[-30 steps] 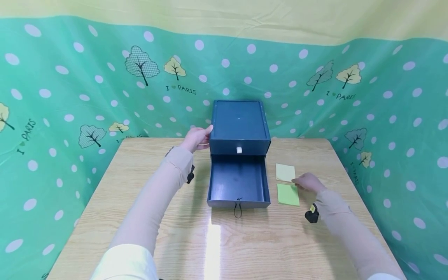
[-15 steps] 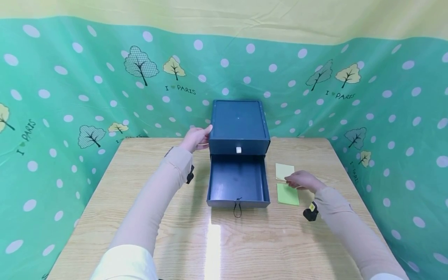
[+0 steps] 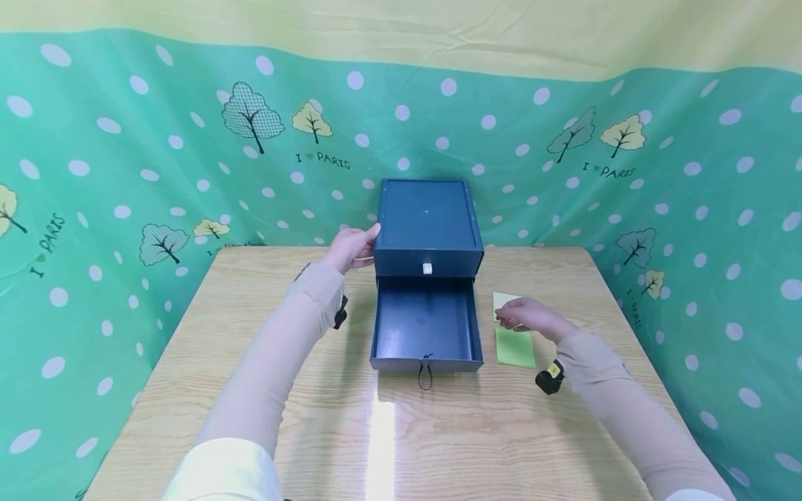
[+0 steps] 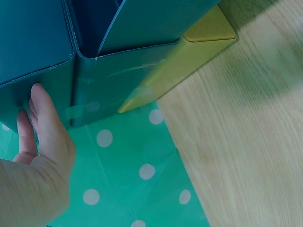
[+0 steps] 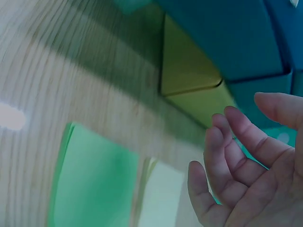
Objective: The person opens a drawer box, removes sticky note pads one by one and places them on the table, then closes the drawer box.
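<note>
A blue drawer unit (image 3: 428, 216) stands at the back of the table, its upper drawer (image 3: 401, 264) pushed in, with a white knob. The lower drawer (image 3: 420, 320) is pulled out and has nothing in it; a black cord loop hangs from its front. My left hand (image 3: 351, 247) rests with extended fingers (image 4: 46, 106) against the unit's left side. To the right lie a pale yellow sticky note pad (image 3: 502, 299) and a green sticky note pad (image 3: 515, 348). Over the pale pad, partly hiding it, is my right hand (image 3: 532, 316), fingers loosely bent around nothing.
In the left wrist view, a yellow box-like base (image 4: 189, 56) shows beneath the blue drawers. A green dotted curtain (image 3: 301, 195) hangs close behind the wooden table (image 3: 263, 390) and along both sides. The open drawer juts out toward the person.
My right hand has moved left, from the pads' right edge to over the pale pad, nearer the drawer. The left hand, drawers and pads have stayed put.
</note>
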### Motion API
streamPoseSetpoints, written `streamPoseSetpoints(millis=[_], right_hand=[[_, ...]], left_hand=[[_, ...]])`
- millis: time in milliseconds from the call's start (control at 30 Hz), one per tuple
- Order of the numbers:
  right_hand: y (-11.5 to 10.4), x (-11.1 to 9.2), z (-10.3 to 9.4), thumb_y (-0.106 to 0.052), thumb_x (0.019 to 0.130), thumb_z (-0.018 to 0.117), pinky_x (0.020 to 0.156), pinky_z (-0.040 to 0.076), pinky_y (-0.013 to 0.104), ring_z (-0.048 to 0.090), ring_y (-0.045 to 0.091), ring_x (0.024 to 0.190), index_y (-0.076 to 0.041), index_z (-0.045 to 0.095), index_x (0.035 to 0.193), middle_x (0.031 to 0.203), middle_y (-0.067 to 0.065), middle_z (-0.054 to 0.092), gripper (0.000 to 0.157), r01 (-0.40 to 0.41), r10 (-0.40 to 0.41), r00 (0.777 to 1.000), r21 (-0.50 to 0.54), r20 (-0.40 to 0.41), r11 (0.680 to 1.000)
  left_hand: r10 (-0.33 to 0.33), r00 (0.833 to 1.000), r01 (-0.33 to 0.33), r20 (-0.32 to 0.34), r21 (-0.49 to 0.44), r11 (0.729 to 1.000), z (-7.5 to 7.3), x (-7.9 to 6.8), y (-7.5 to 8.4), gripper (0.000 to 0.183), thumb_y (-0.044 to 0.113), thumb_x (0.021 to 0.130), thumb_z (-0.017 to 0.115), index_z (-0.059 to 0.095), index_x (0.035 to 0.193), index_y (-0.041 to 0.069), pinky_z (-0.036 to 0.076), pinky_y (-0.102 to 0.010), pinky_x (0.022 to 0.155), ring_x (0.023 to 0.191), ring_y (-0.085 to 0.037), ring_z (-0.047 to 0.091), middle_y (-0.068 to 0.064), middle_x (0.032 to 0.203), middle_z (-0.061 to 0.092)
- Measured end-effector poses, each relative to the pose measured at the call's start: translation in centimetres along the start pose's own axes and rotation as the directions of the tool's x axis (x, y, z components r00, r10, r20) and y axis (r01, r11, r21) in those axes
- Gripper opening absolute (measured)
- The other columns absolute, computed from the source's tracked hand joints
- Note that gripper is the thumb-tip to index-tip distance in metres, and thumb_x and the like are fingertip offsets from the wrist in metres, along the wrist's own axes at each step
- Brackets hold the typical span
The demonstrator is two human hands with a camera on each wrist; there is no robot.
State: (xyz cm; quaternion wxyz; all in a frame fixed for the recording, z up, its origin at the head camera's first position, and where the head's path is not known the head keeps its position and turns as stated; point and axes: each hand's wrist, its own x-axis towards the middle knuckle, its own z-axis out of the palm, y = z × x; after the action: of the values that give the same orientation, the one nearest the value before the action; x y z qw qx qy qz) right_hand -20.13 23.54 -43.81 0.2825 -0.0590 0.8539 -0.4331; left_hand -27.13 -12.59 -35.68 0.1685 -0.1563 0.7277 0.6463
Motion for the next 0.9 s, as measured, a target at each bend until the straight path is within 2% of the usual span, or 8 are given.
streamPoseSetpoints(millis=[133, 300, 467, 633, 733, 867, 900], right_hand=[[-1.2, -0.1, 0.1, -0.020, 0.097, 0.049, 0.089, 0.052, 0.041, 0.058, 0.013, 0.082, 0.010, 0.060, 0.104, 0.083, 0.000, 0.062, 0.032, 0.043, -0.043, 0.999, 0.025, -0.006, 0.999], [-2.6, -0.6, 0.5, -0.020, 0.098, 0.048, 0.086, 0.052, 0.035, 0.058, 0.015, 0.086, 0.008, 0.060, 0.108, 0.090, 0.007, 0.063, 0.033, 0.069, -0.069, 0.997, 0.014, -0.018, 0.998], [-3.6, -0.9, 0.8, -0.019, 0.098, 0.047, 0.091, 0.051, 0.044, 0.058, 0.019, 0.089, 0.009, 0.059, 0.108, 0.098, 0.017, 0.063, 0.032, 0.112, -0.112, 0.994, 0.013, -0.016, 0.994], [-4.7, -1.4, 1.3, -0.017, 0.098, 0.048, 0.090, 0.052, 0.040, 0.059, 0.016, 0.087, 0.012, 0.058, 0.109, 0.098, 0.017, 0.063, 0.032, 0.178, -0.176, 0.984, 0.029, -0.039, 0.984], [-5.3, -1.7, 1.8, -0.018, 0.098, 0.049, 0.091, 0.052, 0.038, 0.061, 0.021, 0.093, 0.013, 0.054, 0.115, 0.104, 0.022, 0.062, 0.036, 0.189, -0.185, 0.981, 0.065, -0.057, 0.980], [-6.1, -2.1, 2.5, -0.020, 0.098, 0.050, 0.095, 0.050, 0.043, 0.059, 0.033, 0.103, 0.011, 0.050, 0.124, 0.116, 0.030, 0.057, 0.041, 0.190, -0.185, 0.981, 0.110, -0.049, 0.976], [-6.4, -2.2, 2.7, -0.020, 0.098, 0.050, 0.096, 0.049, 0.044, 0.059, 0.032, 0.103, 0.010, 0.049, 0.126, 0.117, 0.030, 0.057, 0.041, 0.188, -0.184, 0.982, 0.118, -0.041, 0.975]], left_hand=[[-0.001, 1.000, 0.001, -0.002, 0.008, 1.000, 0.1, -0.2, 0.1, 0.048, 0.039, 0.095, 0.054, 0.051, 0.123, 0.000, 0.053, -0.035, 0.093, 0.077, -0.012, 0.058, -0.004, 0.089, 0.058], [0.000, 1.000, 0.000, -0.001, 0.016, 1.000, 0.0, -0.3, 0.1, 0.049, 0.040, 0.095, 0.054, 0.050, 0.123, 0.000, 0.053, -0.035, 0.093, 0.077, -0.012, 0.058, -0.004, 0.088, 0.057], [0.004, 1.000, -0.004, 0.000, 0.005, 1.000, 0.0, -0.3, 0.0, 0.045, 0.040, 0.095, 0.055, 0.051, 0.119, 0.001, 0.053, -0.035, 0.093, 0.076, -0.012, 0.058, -0.003, 0.087, 0.057], [0.003, 1.000, -0.003, -0.002, -0.006, 1.000, -0.1, -0.1, -0.1, 0.045, 0.039, 0.095, 0.055, 0.052, 0.117, 0.001, 0.053, -0.035, 0.093, 0.076, -0.012, 0.058, -0.003, 0.085, 0.058], [-0.003, 1.000, 0.003, -0.005, -0.002, 1.000, -0.1, 0.0, -0.1, 0.047, 0.040, 0.095, 0.054, 0.053, 0.120, 0.000, 0.053, -0.034, 0.092, 0.075, -0.012, 0.058, -0.003, 0.085, 0.058], [-0.003, 1.000, 0.003, 0.000, 0.001, 1.000, -0.1, 0.0, -0.1, 0.048, 0.040, 0.095, 0.054, 0.052, 0.123, 0.000, 0.053, -0.032, 0.090, 0.074, -0.011, 0.059, -0.003, 0.084, 0.059], [-0.001, 1.000, 0.001, -0.001, 0.003, 1.000, -0.1, -0.1, -0.1, 0.048, 0.040, 0.095, 0.054, 0.052, 0.123, 0.000, 0.054, -0.032, 0.090, 0.074, -0.011, 0.059, -0.002, 0.083, 0.059]])
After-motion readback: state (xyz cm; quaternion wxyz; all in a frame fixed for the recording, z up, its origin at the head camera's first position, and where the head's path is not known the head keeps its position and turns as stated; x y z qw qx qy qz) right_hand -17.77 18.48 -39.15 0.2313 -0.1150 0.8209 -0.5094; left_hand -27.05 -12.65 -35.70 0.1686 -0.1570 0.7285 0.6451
